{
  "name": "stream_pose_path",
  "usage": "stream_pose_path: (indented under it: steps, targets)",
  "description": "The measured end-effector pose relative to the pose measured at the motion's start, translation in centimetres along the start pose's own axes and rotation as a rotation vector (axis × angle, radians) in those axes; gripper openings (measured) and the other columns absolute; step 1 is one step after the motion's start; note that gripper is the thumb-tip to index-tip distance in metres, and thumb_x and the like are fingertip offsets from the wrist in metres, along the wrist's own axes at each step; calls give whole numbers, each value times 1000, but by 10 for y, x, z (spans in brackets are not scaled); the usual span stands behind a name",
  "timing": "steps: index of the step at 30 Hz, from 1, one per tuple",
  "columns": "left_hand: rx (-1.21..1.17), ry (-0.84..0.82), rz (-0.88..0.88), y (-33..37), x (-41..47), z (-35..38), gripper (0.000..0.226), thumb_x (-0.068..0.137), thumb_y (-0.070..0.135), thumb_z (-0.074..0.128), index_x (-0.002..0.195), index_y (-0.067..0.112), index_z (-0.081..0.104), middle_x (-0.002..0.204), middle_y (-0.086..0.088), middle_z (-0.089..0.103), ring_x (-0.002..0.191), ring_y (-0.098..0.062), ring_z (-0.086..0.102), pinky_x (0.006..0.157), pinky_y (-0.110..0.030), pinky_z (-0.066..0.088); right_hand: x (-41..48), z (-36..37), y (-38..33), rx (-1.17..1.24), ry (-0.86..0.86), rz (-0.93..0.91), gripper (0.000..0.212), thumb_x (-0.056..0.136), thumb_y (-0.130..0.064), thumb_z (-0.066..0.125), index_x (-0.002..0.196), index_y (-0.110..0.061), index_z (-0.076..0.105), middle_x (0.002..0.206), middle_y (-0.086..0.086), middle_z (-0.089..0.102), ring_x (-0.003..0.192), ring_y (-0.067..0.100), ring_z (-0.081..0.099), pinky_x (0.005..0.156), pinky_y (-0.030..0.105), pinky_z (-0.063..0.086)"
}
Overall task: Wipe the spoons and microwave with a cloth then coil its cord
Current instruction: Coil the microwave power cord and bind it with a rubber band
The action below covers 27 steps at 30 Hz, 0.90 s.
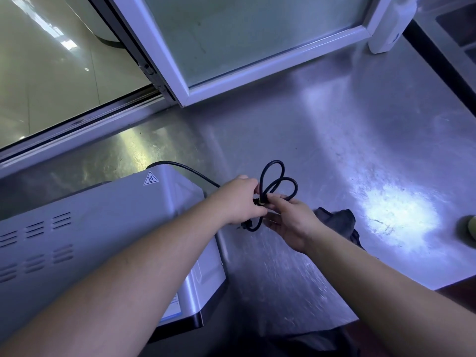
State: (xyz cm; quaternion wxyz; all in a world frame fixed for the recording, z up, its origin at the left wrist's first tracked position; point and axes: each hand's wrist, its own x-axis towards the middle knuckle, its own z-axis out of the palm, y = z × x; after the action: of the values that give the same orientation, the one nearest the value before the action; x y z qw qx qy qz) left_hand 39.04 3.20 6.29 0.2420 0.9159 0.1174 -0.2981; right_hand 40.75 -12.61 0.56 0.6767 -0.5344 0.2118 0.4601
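A silver microwave (90, 228) lies at the left on the steel counter (334, 150), its vented side and a heat warning sticker facing up. Its black cord (278, 181) runs from the back of the microwave into a bundle of loops held above the counter. My left hand (239, 202) grips the bundle at its middle. My right hand (291, 222) holds the same bundle from the right side, fingers pinching the loops. A dark grey cloth (337, 220) lies crumpled on the counter just behind my right hand. No spoons are visible.
A white-framed glass sliding window (257, 65) stands behind the counter, with its track (77, 119) running left. A white object (391, 24) stands at the back right. A yellowish round thing (470, 230) sits at the right edge. The counter's front edge (438, 289) is at the lower right.
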Motion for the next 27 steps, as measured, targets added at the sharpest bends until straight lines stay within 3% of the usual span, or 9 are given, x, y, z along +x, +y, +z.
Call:
stream_pose_path:
  steps: [3,7,10,12,14,19,24,27]
  targets:
    - [43,76,-11,-11,-1,-8,43,89,40,66,129,25,58,134,5,52,115,-19,59,98,-42,52,23,-3,8,-58,58,0,19,101,-31,62,110,-14,64,109,8,75,102,28,71,74,32,46]
    - [111,129,-37,-26,-7,-31,25,94,34,58,118,28,63,126,6,60,109,-19,62,95,-41,53,52,5,14,-214,90,47,25,101,-32,59,112,-10,66,111,12,76,89,23,73,72,33,49]
    - [167,141,-53,-33,-13,-45,21,95,32,55,113,27,64,120,6,62,104,-19,63,91,-40,54,71,13,17,-341,104,84,25,102,-32,58,102,-9,68,93,8,75,69,15,73,66,31,50]
    - [188,153,-65,-37,-16,-52,21,95,31,53,112,27,64,119,6,63,103,-20,64,90,-41,55,80,19,19,-384,117,108,24,102,-30,60,88,-11,63,77,6,66,48,10,64,59,30,45]
    - [214,161,-72,-40,-19,-56,21,96,32,51,112,28,64,119,6,63,105,-20,63,89,-41,55,87,26,22,-427,144,131,27,101,-30,60,82,-12,57,69,6,57,39,11,57,55,29,42]
    - [292,177,-50,-41,-21,-57,25,99,33,50,121,29,61,122,4,60,112,-24,60,81,-35,49,101,43,30,-507,187,190,33,94,-42,61,88,-10,59,75,13,58,63,27,54,60,35,45]
    - [402,180,-56,-39,-24,-54,32,101,37,49,129,26,59,131,0,58,120,-29,57,80,-37,38,98,51,24,-488,168,197,28,100,-34,54,92,-9,63,77,9,66,59,24,59,55,29,45]
    - [427,180,-45,-31,-26,-54,33,102,37,49,132,25,57,133,-1,57,122,-29,56,78,-36,33,89,51,19,-479,116,202,24,100,-28,50,86,-12,62,76,7,64,60,23,54,59,31,42]
